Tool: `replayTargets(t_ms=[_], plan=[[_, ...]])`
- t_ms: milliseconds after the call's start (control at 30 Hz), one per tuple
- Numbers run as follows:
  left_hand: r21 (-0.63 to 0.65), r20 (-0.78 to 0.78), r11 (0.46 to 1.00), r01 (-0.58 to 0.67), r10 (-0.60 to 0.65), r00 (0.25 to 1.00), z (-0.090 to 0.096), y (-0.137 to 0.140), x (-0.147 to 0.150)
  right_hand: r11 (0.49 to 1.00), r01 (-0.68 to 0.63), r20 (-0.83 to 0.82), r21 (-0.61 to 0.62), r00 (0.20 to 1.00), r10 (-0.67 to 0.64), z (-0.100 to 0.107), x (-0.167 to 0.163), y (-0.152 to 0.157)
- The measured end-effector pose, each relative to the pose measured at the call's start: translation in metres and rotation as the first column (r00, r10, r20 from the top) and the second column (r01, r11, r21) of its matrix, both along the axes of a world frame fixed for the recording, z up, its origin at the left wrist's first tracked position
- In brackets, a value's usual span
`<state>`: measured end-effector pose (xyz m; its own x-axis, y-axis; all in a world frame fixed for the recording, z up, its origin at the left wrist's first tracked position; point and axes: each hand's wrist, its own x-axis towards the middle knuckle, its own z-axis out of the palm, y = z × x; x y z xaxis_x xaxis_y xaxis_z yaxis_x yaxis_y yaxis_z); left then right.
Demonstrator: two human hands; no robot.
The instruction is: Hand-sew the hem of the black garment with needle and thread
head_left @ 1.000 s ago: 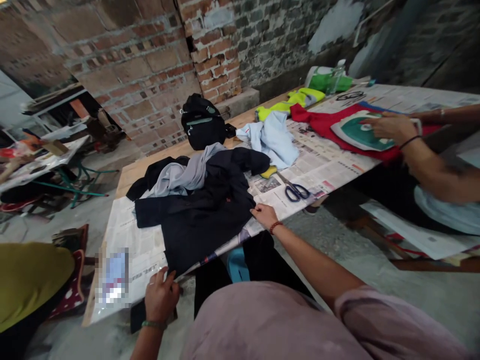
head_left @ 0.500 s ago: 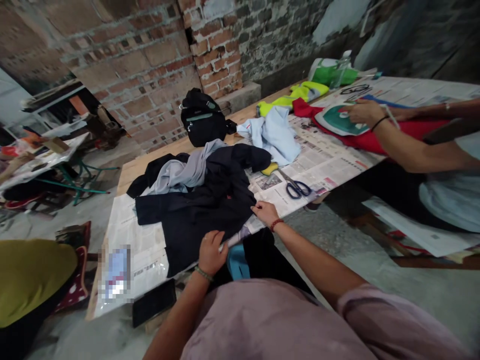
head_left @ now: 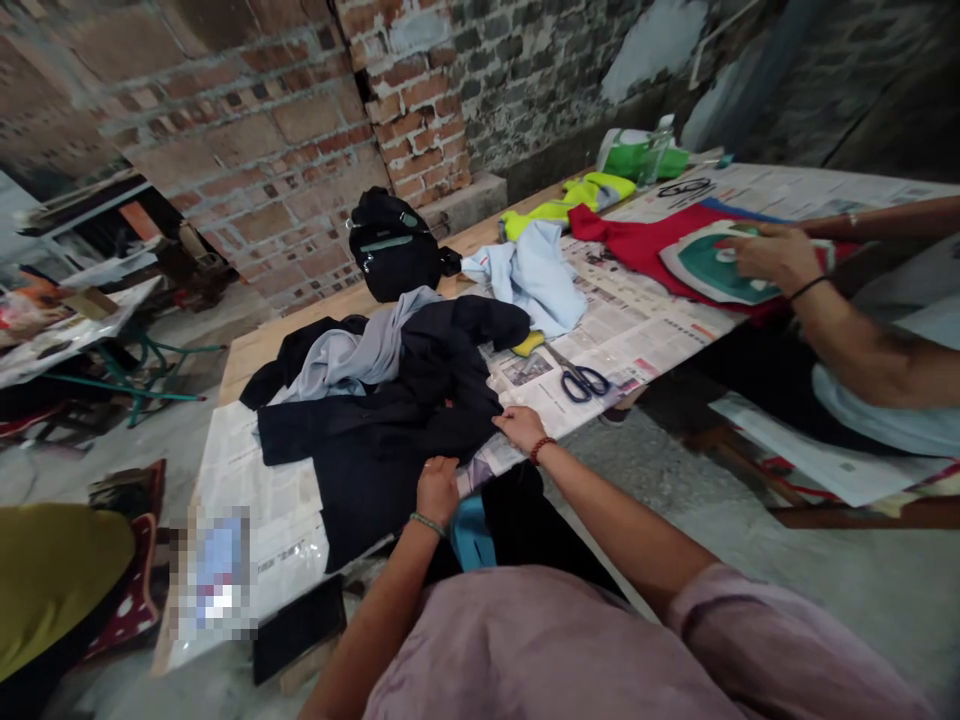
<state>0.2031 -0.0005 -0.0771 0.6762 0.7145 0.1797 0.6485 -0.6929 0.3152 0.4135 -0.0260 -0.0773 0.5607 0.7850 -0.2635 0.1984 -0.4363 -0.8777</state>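
Note:
A dark navy shirt (head_left: 375, 440) lies spread and partly rumpled over the near edge of the table. My right hand (head_left: 523, 430) pinches its right edge between thumb and fingers. Close by on the left, my left hand (head_left: 437, 488) is closed at the shirt's near edge, its fingertips partly hidden. Behind the shirt, a grey garment (head_left: 341, 352) lies bunched up. To the right of my right hand are dark-handled scissors (head_left: 583, 383) and a small yellow piece (head_left: 529, 343), with a light blue cloth (head_left: 544, 275) beyond them.
Newspaper covers the table (head_left: 652, 335). A black bag (head_left: 394, 245) stands at the back. On the right, a co-worker's hand (head_left: 780, 258) holds a green-and-white iron (head_left: 720, 262) on red cloth (head_left: 637, 240). A clear bottle (head_left: 658, 150) stands farther back. A dark flat object (head_left: 298, 628) sits below the table's edge.
My left hand has slid right along the shirt's edge, closer to my right hand. The co-worker's iron has moved right and nearer over the red cloth. The view has shifted slightly.

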Motion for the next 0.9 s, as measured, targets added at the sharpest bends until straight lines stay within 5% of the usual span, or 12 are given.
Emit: replayTargets(t_ms=[133,300,400,567,733,900], plan=[[-0.330,0.096,0.943,0.049,-0.018,0.995,0.013,0.010,-0.005,1.000,0.019,-0.052,-0.002,0.998,-0.019,0.007,-0.003,-0.005],[-0.688,0.185,0.721,0.078,0.070,0.980,0.018,0.016,-0.022,0.998,0.045,-0.131,0.038,0.991,-0.039,0.011,-0.018,-0.014],[-0.791,0.205,0.611,0.014,0.244,0.948,0.012,0.018,-0.028,0.993,0.056,-0.225,0.100,0.974,-0.032,0.011,-0.027,-0.015],[-0.830,0.243,0.557,-0.008,0.374,0.895,0.006,0.021,-0.029,0.981,0.072,-0.209,0.182,0.977,-0.033,0.007,-0.027,-0.018],[-0.861,0.286,0.509,0.002,0.481,0.829,0.009,0.022,-0.031,0.892,0.106,0.059,0.439,0.987,-0.146,0.017,-0.019,-0.027],[-0.884,0.327,0.462,0.066,0.512,0.794,0.007,0.022,-0.033,0.754,-0.336,0.518,0.565,0.855,-0.007,0.035,-0.021,-0.026]])
